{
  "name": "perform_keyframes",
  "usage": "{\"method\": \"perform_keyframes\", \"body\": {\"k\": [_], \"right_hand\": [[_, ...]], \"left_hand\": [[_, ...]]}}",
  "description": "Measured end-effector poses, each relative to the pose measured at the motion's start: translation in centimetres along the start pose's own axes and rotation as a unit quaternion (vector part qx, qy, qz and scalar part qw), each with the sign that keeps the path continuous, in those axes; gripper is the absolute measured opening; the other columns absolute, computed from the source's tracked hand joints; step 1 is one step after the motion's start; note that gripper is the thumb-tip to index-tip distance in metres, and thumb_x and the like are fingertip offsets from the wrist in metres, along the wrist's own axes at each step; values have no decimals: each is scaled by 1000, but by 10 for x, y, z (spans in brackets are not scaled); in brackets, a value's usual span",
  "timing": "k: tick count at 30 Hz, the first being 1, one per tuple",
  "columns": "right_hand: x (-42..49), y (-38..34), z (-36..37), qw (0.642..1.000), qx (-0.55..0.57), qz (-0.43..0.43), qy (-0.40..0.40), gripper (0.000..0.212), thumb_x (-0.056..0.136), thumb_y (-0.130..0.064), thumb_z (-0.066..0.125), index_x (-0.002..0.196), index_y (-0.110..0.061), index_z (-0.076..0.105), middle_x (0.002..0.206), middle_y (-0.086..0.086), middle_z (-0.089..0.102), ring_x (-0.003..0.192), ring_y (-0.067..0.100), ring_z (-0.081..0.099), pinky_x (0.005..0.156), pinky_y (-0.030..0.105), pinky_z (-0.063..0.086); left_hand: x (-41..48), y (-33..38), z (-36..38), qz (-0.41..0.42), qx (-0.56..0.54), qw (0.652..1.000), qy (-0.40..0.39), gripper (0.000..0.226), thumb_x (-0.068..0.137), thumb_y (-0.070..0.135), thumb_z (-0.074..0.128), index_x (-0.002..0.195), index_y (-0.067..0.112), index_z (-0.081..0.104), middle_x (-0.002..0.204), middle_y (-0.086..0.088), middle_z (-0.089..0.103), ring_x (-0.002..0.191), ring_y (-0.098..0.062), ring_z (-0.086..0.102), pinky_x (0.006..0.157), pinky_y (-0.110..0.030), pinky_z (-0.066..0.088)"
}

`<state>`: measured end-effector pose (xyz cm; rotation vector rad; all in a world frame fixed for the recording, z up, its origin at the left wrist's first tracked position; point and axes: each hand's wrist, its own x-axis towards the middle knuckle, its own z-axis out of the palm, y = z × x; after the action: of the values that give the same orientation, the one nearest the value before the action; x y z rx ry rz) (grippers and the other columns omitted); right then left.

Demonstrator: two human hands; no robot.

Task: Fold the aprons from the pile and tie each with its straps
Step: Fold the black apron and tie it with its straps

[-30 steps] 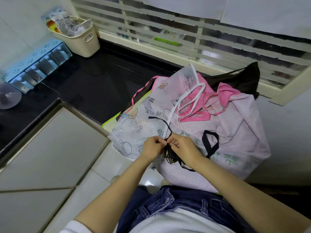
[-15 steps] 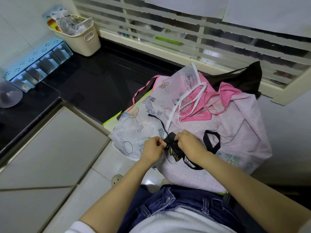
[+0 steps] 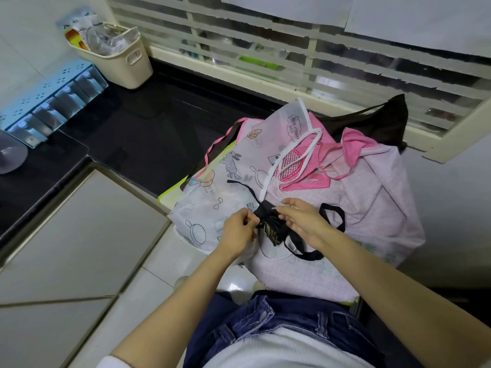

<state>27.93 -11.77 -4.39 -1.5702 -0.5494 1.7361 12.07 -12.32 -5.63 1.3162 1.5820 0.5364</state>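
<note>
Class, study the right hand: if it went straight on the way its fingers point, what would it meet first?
The black folded bundle pinched by the left hand. The right hand points left at it from very close; whether they touch is unclear.

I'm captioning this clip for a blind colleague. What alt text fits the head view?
A left hand pinches a black apron bundle while the right hand touches its other side, atop a pile of pink and white aprons beside a black counter.
</note>
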Motion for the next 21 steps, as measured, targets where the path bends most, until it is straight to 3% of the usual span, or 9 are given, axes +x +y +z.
{"method": "perform_keyframes", "body": {"k": [3,5,6,8,10,12,14,18,21], "right_hand": [[-4,-5,-2,980,172,69,-79,23,97,2,39,83,-15,44,65,-1,49,47,4,33,42,12,28],[-4,-6,-4,973,193,83,-94,26,98,4,32,83,-14,41,67,1,44,47,5,29,42,12,30],[-5,-8,-4,981,151,75,-100,24,99,2,32,84,-14,42,70,1,42,49,5,30,44,13,32],[-5,-8,-8,987,-142,-11,-81,10,100,-11,40,92,-13,46,79,0,45,58,6,39,53,16,36],[2,-6,-19,873,-459,-162,-37,14,96,-26,52,98,-12,53,87,-3,51,75,11,51,66,25,41],[3,-8,-25,778,-567,-264,-61,19,95,-27,54,93,-9,61,80,-9,48,79,14,50,74,29,40],[1,-12,-24,725,-613,-303,-86,24,97,-26,50,90,-8,64,78,-7,40,81,14,45,75,31,40],[7,-7,-28,623,-703,-338,-64,31,100,-26,44,91,-3,63,88,1,36,95,17,48,68,24,31],[8,0,-33,593,-694,-408,-19,24,80,-10,74,62,-6,58,74,-3,32,70,19,55,53,18,28]], "left_hand": [[5,-1,-8,-3,-8,1000,2,24,92,1,51,71,13,54,58,-1,55,48,-10,54,61,-27,50],[8,-2,-12,-7,-11,1000,2,26,92,0,49,70,14,54,57,-1,56,53,-17,55,66,-36,53],[8,-1,-13,-7,-6,1000,2,27,92,0,49,70,14,54,58,-1,56,54,-18,56,66,-37,54],[8,-1,-12,-5,1,1000,0,26,92,1,50,70,14,54,61,-1,57,55,-19,57,66,-37,54],[7,-1,-9,0,7,1000,-9,25,92,2,52,71,14,55,64,0,57,57,-18,58,65,-34,53],[5,-2,-6,6,15,1000,-8,23,92,2,52,72,13,54,65,0,57,53,-10,58,60,-24,51],[2,-3,-5,6,13,1000,-2,23,92,0,51,72,12,54,64,0,56,48,-3,55,53,-15,46],[-1,-5,-5,20,36,999,-12,24,92,1,51,71,14,52,67,-5,56,58,-17,53,55,-20,42],[-4,-3,-3,34,43,998,-23,28,91,-2,50,69,15,50,64,-2,55,58,-16,53,54,-16,41]]}}
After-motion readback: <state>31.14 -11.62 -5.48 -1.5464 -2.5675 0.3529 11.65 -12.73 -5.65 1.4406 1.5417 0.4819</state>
